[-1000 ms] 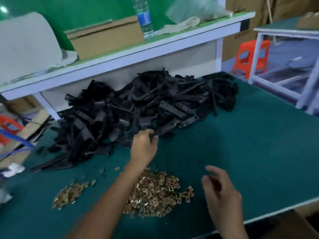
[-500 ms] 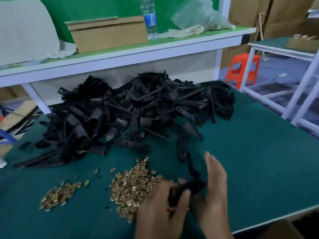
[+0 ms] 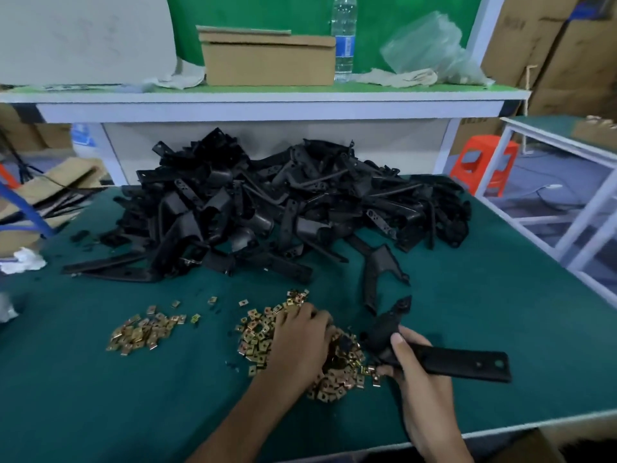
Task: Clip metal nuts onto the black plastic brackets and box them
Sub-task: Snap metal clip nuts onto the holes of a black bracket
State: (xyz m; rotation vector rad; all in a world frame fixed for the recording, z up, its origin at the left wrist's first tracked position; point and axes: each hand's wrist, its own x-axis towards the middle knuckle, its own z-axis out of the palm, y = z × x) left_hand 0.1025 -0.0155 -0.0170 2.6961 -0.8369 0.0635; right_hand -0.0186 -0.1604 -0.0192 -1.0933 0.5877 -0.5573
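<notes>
A long black plastic bracket (image 3: 467, 362) lies slanted just above the green table (image 3: 500, 295), and my right hand (image 3: 420, 385) grips it near its bent middle. My left hand (image 3: 300, 342) rests on the larger pile of brass-coloured metal nuts (image 3: 257, 335), its fingers bent down into the pile. Whether they pinch a nut is hidden. A smaller pile of nuts (image 3: 143, 332) sits further left. Behind them a big heap of black brackets (image 3: 267, 208) fills the back of the table.
One loose bracket (image 3: 377, 272) lies between the heap and my hands. A raised white shelf (image 3: 267, 110) behind the heap carries a cardboard box (image 3: 267, 58), a water bottle (image 3: 344, 38) and plastic bags. An orange stool (image 3: 480, 162) and a white frame stand to the right.
My left hand pulled a bracket from the heap and passed it to my right hand, then moved onto the nut pile. The right hand now holds the bracket alone.
</notes>
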